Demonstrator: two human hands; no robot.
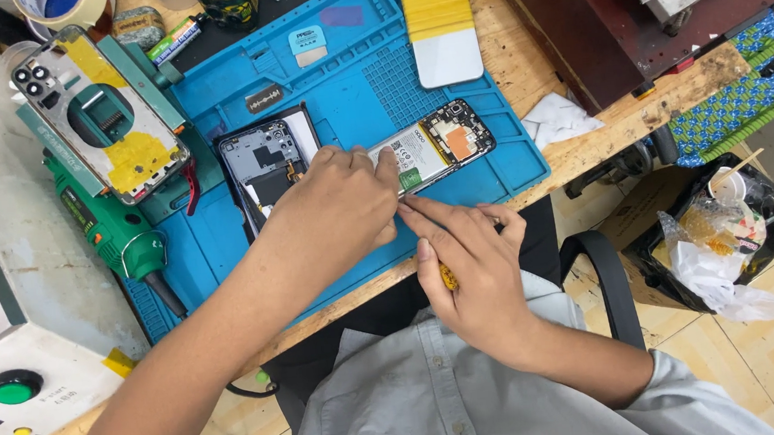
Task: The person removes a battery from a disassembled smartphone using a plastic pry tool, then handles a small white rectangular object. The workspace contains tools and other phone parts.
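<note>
An opened phone lies on the blue work mat, its battery and circuit board showing. My left hand rests on its near end, fingers pressing the battery edge. My right hand is just below it, index finger pointing at the phone's lower edge, with a small yellow-handled tool tucked in the palm. A removed dark back cover lies beside my left hand, partly hidden by it.
A white phone with yellow tape lies at the mat's far edge. A phone frame with yellow tape sits on a green holder at left, above a green rotary tool. A control box with a green button is near left. A crumpled tissue lies right.
</note>
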